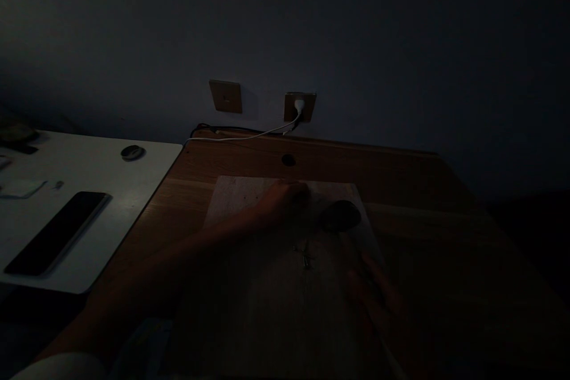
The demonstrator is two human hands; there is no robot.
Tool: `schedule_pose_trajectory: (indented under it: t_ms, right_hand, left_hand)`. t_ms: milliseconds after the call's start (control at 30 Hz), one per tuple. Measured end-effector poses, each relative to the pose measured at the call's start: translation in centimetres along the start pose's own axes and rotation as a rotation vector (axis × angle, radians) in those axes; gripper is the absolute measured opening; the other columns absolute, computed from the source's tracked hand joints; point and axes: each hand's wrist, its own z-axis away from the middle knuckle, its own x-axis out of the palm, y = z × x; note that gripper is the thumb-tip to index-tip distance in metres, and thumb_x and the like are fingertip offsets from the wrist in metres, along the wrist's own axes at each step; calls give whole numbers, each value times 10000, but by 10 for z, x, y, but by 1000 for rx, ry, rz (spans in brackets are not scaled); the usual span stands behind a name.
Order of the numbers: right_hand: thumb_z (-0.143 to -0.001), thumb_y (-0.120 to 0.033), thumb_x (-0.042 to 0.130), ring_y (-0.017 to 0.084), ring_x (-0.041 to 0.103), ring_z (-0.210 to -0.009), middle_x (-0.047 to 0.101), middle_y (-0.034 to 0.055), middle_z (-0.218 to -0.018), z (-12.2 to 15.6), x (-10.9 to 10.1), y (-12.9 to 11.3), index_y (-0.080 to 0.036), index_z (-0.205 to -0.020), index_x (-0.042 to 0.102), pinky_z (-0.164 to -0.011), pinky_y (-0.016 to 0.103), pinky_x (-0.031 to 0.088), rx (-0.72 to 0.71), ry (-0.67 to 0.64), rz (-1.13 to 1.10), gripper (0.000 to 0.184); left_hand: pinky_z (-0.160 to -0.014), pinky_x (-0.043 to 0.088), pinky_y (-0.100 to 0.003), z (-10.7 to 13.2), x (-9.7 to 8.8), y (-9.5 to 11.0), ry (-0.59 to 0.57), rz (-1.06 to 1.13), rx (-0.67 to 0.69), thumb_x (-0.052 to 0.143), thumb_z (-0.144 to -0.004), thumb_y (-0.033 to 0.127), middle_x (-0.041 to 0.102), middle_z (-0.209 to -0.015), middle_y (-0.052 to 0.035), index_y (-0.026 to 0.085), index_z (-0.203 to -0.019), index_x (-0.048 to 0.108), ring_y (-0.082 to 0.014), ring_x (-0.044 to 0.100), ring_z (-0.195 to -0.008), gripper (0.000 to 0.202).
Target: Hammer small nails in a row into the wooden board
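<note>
In dim light, my left hand [285, 195] rests near the far edge of a pale wooden board [267, 309]. Its fingers are curled together, and anything pinched in them is lost in the dark. My right hand [378, 300] is wrapped around the handle of a mallet, whose dark rounded head [341, 216] is over the board's right part, to the right of my left hand. Several small metal nails or screws [306, 260] lie on the board between the two hands.
The board lies on a brown wooden desk [427, 219]. To the left, a white table [102, 160] carries a black keyboard-like slab [57, 233] and a small round object [132, 152]. A white plug [299, 105] with cables sits in the wall socket behind.
</note>
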Motion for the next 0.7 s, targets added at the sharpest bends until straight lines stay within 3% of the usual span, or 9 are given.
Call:
schedule_pose_trajectory:
  t_ms: [100, 233, 333, 433, 567, 700]
  right_hand:
    - [-804, -763, 578, 370, 683, -1150, 744, 132, -1223, -11, 0, -21, -240, -1405, 615, -850, 449, 595, -18, -35, -20, 798]
    - [-844, -728, 537, 360, 674, -1142, 721, 135, -1261, -26, 5, -49, -206, -1337, 647, -952, 488, 539, -188, -55, -26, 727]
    - [-873, -679, 538, 345, 650, -1194, 715, 119, -1284, -33, 9, -55, -212, -1299, 664, -1037, 498, 484, -284, -81, -16, 644]
    - [-867, -686, 541, 355, 641, -1212, 713, 126, -1292, -36, 10, -54, -207, -1342, 646, -1031, 507, 486, -253, -101, 19, 683]
    - [-852, -716, 515, 352, 689, -1116, 744, 134, -1192, -34, 9, -57, -194, -1354, 648, -945, 487, 533, -235, -97, 45, 736]
    - [-847, -677, 548, 304, 741, -789, 755, 58, -800, -30, 7, -62, -225, -1379, 637, -698, 417, 584, -164, -141, 31, 704]
  left_hand:
    - [-812, 536, -307, 1, 2, -1, 18, 76, -39, 655, -826, 98, 751, -979, -61, 162, -1157, 664, -194, 702, -900, 337]
    - [-764, 537, -291, 2, 3, -1, 16, 147, -55, 665, -840, 119, 768, -924, -51, 163, -1262, 607, -186, 724, -836, 428]
    - [-753, 539, -286, 1, 2, 0, 28, 208, -62, 687, -854, 174, 776, -963, -60, 175, -1293, 589, -188, 732, -839, 449]
    - [-761, 543, -294, 2, 0, 1, 25, 240, -74, 700, -847, 203, 775, -999, -70, 176, -1303, 582, -195, 733, -853, 472]
    - [-751, 543, -299, 1, -1, 2, 5, 254, -96, 685, -846, 178, 774, -996, -80, 163, -1331, 562, -203, 736, -846, 501]
    - [-765, 548, -308, -1, 1, 1, -15, 235, -87, 705, -837, 210, 768, -996, -72, 167, -1306, 563, -209, 731, -862, 492]
